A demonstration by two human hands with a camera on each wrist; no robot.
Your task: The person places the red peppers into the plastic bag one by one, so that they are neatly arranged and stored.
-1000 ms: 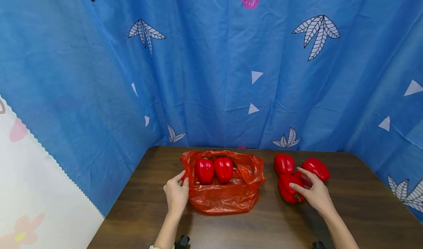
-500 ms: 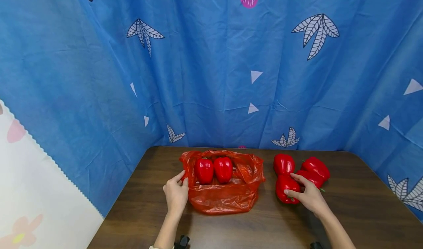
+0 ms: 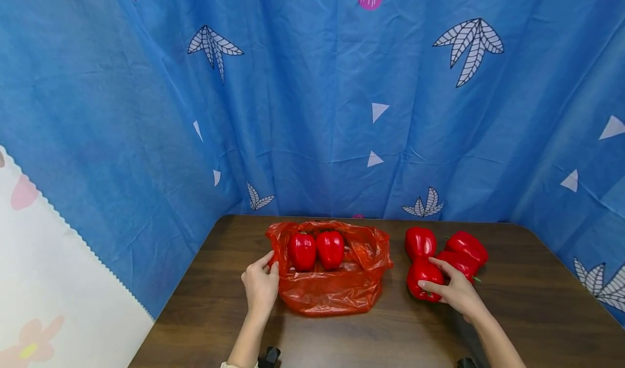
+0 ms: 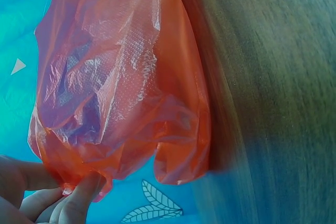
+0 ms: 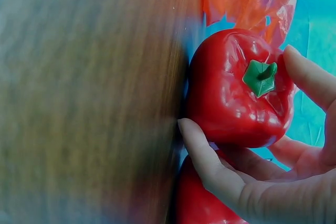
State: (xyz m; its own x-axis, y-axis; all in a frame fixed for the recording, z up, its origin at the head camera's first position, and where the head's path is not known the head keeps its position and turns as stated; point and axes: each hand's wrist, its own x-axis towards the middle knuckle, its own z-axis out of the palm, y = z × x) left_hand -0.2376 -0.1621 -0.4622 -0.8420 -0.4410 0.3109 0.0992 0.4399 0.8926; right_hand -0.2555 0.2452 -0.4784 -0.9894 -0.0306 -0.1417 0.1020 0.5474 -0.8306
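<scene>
My left hand (image 3: 260, 287) pinches the left edge of a thin red plastic bag (image 3: 326, 297). The left wrist view shows the bag's gathered film (image 4: 79, 174) between thumb and fingers. Two glossy red bell peppers (image 3: 330, 249) sit side by side in the bag's mouth. On the right, my right hand (image 3: 460, 293) grips another red bell pepper (image 3: 422, 274), thumb on one side and fingers around the other. Its green stem (image 5: 260, 77) faces the right wrist camera. The pepper appears to be still on the table.
Behind the gripped pepper lies another red bell pepper (image 3: 420, 243). Two more, a rear one (image 3: 467, 247) and a nearer one (image 3: 461, 264), lie to its right. The brown wooden table (image 3: 351, 341) ends at a blue patterned curtain (image 3: 317, 113).
My right hand has shifted a little left and nearer, turning and nudging the front pepper left. The pepper at its right now shows more fully. My left hand stays on the bag.
</scene>
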